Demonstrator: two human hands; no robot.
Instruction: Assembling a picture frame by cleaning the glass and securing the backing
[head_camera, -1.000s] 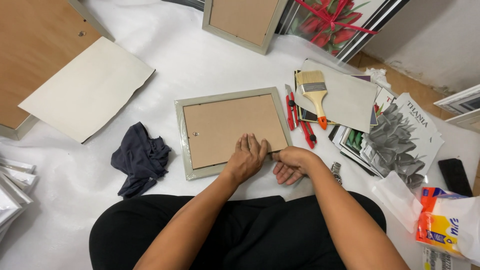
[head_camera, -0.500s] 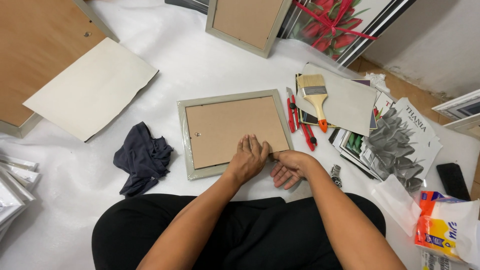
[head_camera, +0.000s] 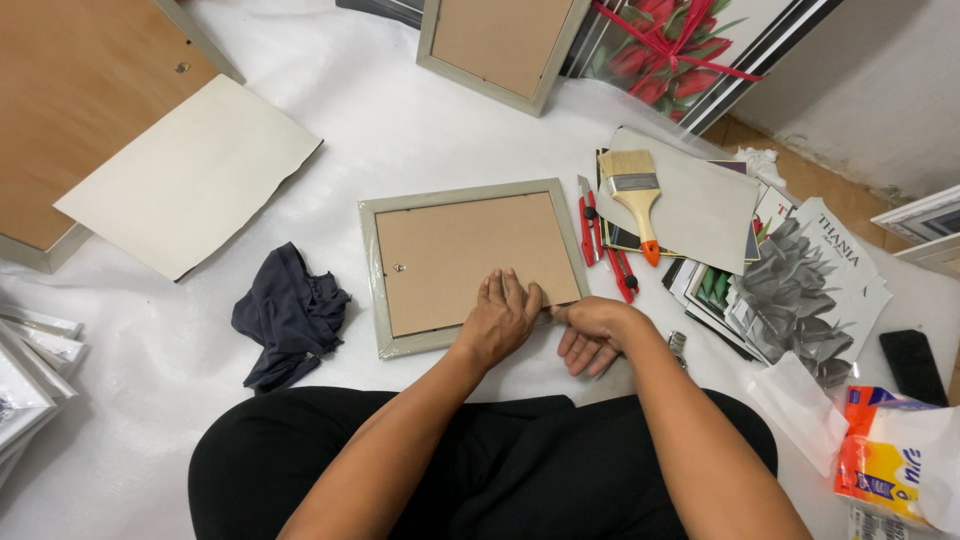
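A grey-green picture frame (head_camera: 372, 270) lies face down on the white sheet, its brown backing board (head_camera: 450, 250) up. My left hand (head_camera: 502, 315) lies flat on the board's near right corner, fingers together and pressing down. My right hand (head_camera: 590, 332) rests just right of it at the frame's near right corner, thumb and fingers against the edge. I cannot tell whether it pinches anything.
A dark cloth (head_camera: 288, 312) lies left of the frame. Two red cutters (head_camera: 590, 222) and a paintbrush (head_camera: 634, 195) sit right of it on stacked prints (head_camera: 800, 290). A pale card (head_camera: 190, 175), other frames (head_camera: 500, 45), a black phone (head_camera: 912, 365) and an orange packet (head_camera: 880, 460) surround me.
The view has shifted slightly. My left hand has flattened on the board's corner, and my right hand has slid a little right along the frame's near edge.
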